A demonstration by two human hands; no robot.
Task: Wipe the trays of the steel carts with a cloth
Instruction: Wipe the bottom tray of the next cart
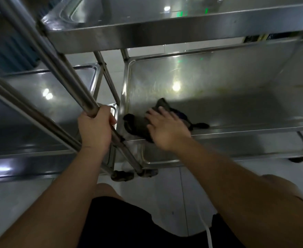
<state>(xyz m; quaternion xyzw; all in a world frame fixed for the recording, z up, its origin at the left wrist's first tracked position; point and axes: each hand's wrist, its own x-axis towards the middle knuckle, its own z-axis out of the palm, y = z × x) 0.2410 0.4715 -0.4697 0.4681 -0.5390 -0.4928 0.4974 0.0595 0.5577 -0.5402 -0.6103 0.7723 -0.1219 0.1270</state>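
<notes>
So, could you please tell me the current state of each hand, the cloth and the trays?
Left hand: grips the steel cart post.
Right hand: fingers straight, presses the cloth.
Dark crumpled cloth: lies at the middle tray's near left corner.
Middle steel tray: smeared, bare apart from the cloth.
Top steel tray: overhead, contents hidden.

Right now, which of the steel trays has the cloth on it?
The middle tray of the right-hand cart, under its top tray. The right hand presses the dark cloth there.

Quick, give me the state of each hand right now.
Left hand: closed in a grip around the cart's steel post.
Right hand: open, fingers flat, pressing the dark cloth on the middle tray.
</notes>
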